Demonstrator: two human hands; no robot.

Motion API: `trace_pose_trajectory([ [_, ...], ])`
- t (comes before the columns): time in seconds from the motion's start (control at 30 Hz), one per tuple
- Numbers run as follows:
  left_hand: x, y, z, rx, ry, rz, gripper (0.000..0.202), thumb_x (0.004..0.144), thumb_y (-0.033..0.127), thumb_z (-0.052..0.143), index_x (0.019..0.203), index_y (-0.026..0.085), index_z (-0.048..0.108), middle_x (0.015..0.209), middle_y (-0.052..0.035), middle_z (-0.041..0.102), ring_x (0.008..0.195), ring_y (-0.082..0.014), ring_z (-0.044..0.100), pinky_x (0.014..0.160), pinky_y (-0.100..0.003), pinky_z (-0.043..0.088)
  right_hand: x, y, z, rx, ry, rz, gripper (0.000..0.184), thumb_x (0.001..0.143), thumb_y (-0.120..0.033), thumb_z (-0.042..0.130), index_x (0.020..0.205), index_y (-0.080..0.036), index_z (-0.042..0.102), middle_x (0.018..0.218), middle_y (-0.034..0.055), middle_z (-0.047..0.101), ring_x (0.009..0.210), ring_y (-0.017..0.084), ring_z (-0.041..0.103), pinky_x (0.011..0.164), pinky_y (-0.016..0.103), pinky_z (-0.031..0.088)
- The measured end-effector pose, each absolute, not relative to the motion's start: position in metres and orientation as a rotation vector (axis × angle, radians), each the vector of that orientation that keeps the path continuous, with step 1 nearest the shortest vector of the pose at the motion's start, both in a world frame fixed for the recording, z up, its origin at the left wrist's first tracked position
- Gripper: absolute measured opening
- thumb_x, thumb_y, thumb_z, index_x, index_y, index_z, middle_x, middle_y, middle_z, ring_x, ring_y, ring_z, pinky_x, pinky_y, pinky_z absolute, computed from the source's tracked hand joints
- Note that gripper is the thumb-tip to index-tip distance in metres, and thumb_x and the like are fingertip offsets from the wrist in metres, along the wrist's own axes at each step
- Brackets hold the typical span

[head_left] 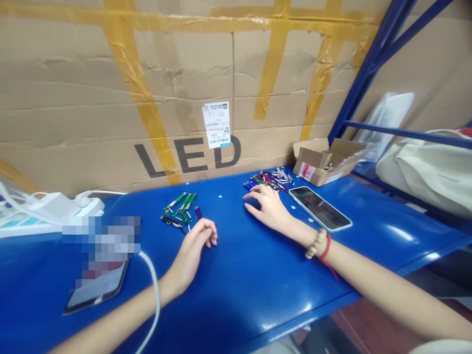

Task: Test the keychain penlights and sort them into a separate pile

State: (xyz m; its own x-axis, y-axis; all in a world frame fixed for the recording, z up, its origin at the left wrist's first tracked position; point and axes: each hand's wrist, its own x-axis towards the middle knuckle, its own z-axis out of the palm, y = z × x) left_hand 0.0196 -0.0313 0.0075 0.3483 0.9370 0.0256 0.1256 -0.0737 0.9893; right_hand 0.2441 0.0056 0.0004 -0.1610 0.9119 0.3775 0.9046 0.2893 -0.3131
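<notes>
My left hand (197,246) rests low over the blue table (236,275), its fingers curled downward and together. Just beyond it lies a small purple metal cylinder (198,212), partly hidden by the hand; whether the fingers touch it does not show. To the left sit several green cylinders with carabiner clips (188,204) and a black one (171,221). My right hand (269,206) has its fingers apart at the near edge of a mixed pile of coloured cylinders with clips (271,179). Nothing is visible between those fingers, though the fingertips partly overlap the pile.
A phone in a pale case (320,209) lies beside my right wrist. Behind it stands an open cardboard box (320,162). At left are another phone (99,287), a power strip (33,223) and a white cable (155,285) crossing my left forearm. A large taped carton (184,98) backs the table.
</notes>
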Motion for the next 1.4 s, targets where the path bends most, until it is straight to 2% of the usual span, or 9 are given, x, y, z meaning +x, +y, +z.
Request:
trace_pose_trajectory([
  [0.13,0.017,-0.031,0.013,1.605,1.074,0.889,0.017,0.086,0.031,0.041,0.075,0.019,0.047,0.071,0.0000,0.051,0.070,-0.0155,0.048,0.066,-0.027,0.038,0.228,-0.007,0.003,-1.461,-2.168,0.102,0.014,0.085,-0.022,0.056,0.091,-0.022,0.068,0.103,0.0060,0.062,0.099,0.020,0.055,0.087,0.036,0.042],
  [0.2,0.013,-0.030,0.015,1.816,1.117,0.877,0.018,0.087,0.031,0.040,0.077,0.020,0.050,0.076,-0.0016,0.054,0.077,-0.0178,0.052,0.073,-0.030,0.040,0.221,-0.013,0.003,-1.351,-2.227,0.166,0.012,0.085,-0.020,0.056,0.088,-0.021,0.068,0.098,0.0049,0.064,0.093,0.018,0.057,0.085,0.034,0.042],
  [0.33,0.005,-0.024,0.011,2.484,1.240,0.793,0.023,0.086,0.028,0.043,0.099,0.021,0.060,0.111,-0.0105,0.058,0.114,-0.0284,0.046,0.099,-0.044,0.033,0.214,-0.021,0.003,-1.195,-2.297,0.246,0.013,0.086,-0.019,0.054,0.089,-0.019,0.067,0.095,0.0048,0.064,0.091,0.018,0.057,0.084,0.034,0.041],
  [0.47,0.001,-0.020,-0.003,2.728,1.552,0.728,0.041,0.087,0.033,0.042,0.123,0.016,0.054,0.136,-0.0170,0.045,0.133,-0.0356,0.031,0.105,-0.052,0.029,0.215,-0.023,0.002,-1.145,-2.347,0.270,0.013,0.087,-0.019,0.054,0.090,-0.019,0.066,0.095,0.0043,0.065,0.090,0.017,0.056,0.083,0.035,0.039],
  [0.7,-0.002,-0.012,-0.015,2.800,1.860,0.590,0.051,0.089,0.040,0.038,0.127,0.009,0.049,0.133,-0.0217,0.049,0.128,-0.0353,0.040,0.104,-0.052,0.034,0.214,-0.025,0.002,-1.135,-2.370,0.279,0.013,0.087,-0.019,0.053,0.091,-0.020,0.066,0.093,0.0036,0.065,0.087,0.017,0.057,0.081,0.034,0.038],
  [0.83,-0.003,-0.009,-0.013,2.954,1.626,0.631,0.045,0.090,0.036,0.038,0.124,0.011,0.053,0.130,-0.0181,0.053,0.128,-0.0318,0.042,0.105,-0.050,0.034,0.212,-0.030,0.004,-1.129,-2.397,0.297,0.014,0.088,-0.020,0.053,0.092,-0.019,0.066,0.093,0.0034,0.066,0.088,0.017,0.056,0.079,0.033,0.037],
  [1.1,-0.002,-0.010,-0.007,3.106,1.003,0.727,0.029,0.092,0.022,0.038,0.110,0.013,0.060,0.109,-0.0089,0.066,0.112,-0.0224,0.056,0.105,-0.043,0.031,0.213,-0.037,0.004,-1.147,-2.407,0.328,0.016,0.090,-0.023,0.051,0.099,-0.020,0.063,0.098,0.0030,0.065,0.093,0.017,0.056,0.083,0.034,0.036],
  [1.23,-0.001,-0.011,-0.002,3.075,0.835,0.728,0.020,0.092,0.017,0.041,0.102,0.016,0.059,0.094,-0.0028,0.068,0.089,-0.0149,0.062,0.093,-0.035,0.036,0.215,-0.035,0.004,-1.175,-2.382,0.324,0.019,0.090,-0.023,0.051,0.106,-0.019,0.061,0.103,0.0035,0.064,0.096,0.017,0.056,0.084,0.033,0.038],
  [1.4,-0.003,-0.010,0.000,2.997,0.782,0.725,0.011,0.091,0.017,0.047,0.098,0.017,0.055,0.092,-0.0010,0.066,0.088,-0.0134,0.060,0.083,-0.029,0.035,0.216,-0.033,0.003,-1.159,-2.376,0.339,0.018,0.090,-0.024,0.051,0.104,-0.019,0.062,0.101,0.0034,0.065,0.095,0.017,0.057,0.083,0.033,0.040],
])
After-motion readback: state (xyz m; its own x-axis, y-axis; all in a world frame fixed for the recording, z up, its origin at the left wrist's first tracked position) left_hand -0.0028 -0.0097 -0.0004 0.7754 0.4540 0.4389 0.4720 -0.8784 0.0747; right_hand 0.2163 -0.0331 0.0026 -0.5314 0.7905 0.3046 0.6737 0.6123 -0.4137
